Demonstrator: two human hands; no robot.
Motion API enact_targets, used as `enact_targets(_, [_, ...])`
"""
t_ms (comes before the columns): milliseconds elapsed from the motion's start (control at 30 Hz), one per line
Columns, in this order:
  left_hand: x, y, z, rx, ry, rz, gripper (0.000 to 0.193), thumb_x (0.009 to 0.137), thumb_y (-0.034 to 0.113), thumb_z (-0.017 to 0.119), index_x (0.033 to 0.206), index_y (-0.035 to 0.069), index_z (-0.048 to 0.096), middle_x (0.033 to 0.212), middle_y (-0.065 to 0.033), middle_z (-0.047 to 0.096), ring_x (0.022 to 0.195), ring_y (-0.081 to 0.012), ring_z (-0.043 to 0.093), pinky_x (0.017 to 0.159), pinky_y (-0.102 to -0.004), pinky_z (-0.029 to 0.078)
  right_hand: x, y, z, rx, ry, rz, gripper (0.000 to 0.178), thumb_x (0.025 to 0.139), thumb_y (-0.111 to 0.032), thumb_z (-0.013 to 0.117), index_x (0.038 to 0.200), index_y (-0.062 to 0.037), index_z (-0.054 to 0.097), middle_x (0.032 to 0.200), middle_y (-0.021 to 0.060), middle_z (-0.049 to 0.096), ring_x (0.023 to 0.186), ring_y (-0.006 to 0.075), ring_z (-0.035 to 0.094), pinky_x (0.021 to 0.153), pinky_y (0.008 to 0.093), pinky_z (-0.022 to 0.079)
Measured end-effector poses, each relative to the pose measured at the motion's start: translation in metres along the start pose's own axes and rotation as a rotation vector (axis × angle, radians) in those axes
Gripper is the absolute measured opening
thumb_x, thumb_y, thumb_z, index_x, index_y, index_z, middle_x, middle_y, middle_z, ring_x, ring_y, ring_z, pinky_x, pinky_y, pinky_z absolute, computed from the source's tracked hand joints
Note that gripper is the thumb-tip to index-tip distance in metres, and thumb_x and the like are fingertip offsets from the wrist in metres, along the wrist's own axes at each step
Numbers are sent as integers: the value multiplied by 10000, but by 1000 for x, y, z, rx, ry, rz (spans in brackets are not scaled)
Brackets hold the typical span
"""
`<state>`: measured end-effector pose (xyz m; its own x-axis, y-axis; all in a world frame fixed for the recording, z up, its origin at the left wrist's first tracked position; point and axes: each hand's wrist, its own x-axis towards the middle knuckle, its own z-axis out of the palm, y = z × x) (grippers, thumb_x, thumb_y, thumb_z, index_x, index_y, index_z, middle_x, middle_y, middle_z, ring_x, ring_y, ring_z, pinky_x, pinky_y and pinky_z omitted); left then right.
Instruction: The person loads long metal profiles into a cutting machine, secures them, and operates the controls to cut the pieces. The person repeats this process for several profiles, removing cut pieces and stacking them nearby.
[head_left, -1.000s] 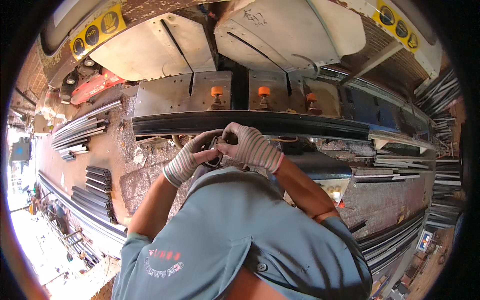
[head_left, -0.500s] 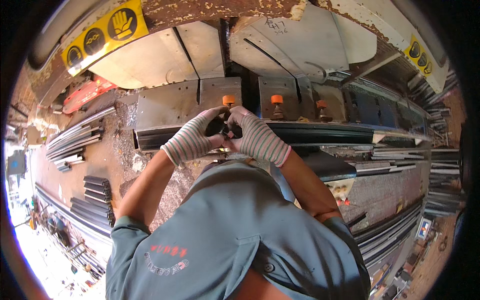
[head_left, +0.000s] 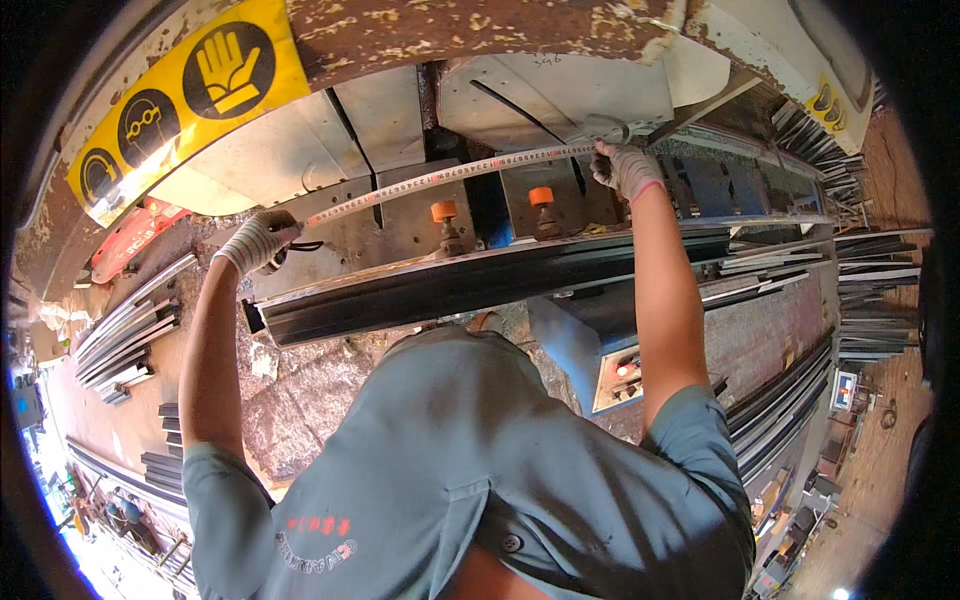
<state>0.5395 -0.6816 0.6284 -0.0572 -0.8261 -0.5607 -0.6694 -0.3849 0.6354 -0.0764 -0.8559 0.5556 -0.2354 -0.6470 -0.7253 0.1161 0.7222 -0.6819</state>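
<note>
Apparently measuring: stretching a tape measure [head_left: 440, 177] above the machine bed [head_left: 410, 230], beyond the black bar [head_left: 480, 284] along the near edge. Pinching the tape with the fingers of the right hand [head_left: 626, 168]; curling those of the left hand [head_left: 258, 241] around its other end, over the bed's left end. Probably calling next for keeping even tension while reading.

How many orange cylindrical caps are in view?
2: the left orange cap, left of the picture's middle, and the right orange cap, right of it, both below the white measuring tape. Others may be hidden behind the right forearm.
</note>
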Motion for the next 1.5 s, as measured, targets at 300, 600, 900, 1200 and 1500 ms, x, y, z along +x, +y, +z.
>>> enact_targets(300, [56, -12, 6, 103, -26, -49, 336, 987, 370, 648, 833, 78, 586, 639, 1, 497, 526, -134, 453, 462, -326, 400, 89, 29, 20, -916, 174, -94, 216, 952, -178, 672, 1156, -114, 633, 1097, 53, 664, 937, 236, 649, 786, 418, 569])
enact_targets(600, [87, -26, 4, 359, 12, -95, 317, 970, 339, 651, 1119, 66, 714, 757, -84, 670, 646, -215, 602, 659, -401, 535, 168, 45, 11, -1530, 254, -169, 540, 927, -324, 674, 1386, -63, 563, 1423, 141, 583, 1266, 296, 578, 982, 454, 500])
enact_targets(900, [89, -26, 21, 507, 76, -159, 395, 990, 405, 558, 1177, 82, 685, 923, -176, 739, 831, -340, 719, 783, -436, 565, 124, 44, 25, -2366, 96, -351, 295, 989, -123, 584, 1269, -104, 674, 1392, 12, 627, 1230, 198, 622, 974, 330, 532])
enact_targets(1200, [95, -34, 24, 661, 191, -67, 494, 996, 495, 511, 1200, 74, 670, 1051, -207, 728, 973, -376, 703, 864, -459, 545, 134, 48, 15, -2448, 11, -493, 303, 955, -129, 641, 1252, -95, 687, 1364, 49, 649, 1174, 229, 665, 933, 378, 560])
enact_targets(1500, [84, -20, 25, 641, 210, -126, 450, 969, 485, 553, 1201, 124, 688, 1131, -184, 723, 1076, -348, 688, 921, -451, 530, 133, 32, 14, -1342, 187, -29, 664, 1013, -536, 471, 1504, -89, 464, 1593, 52, 412, 1441, 201, 417, 1169, 401, 347])
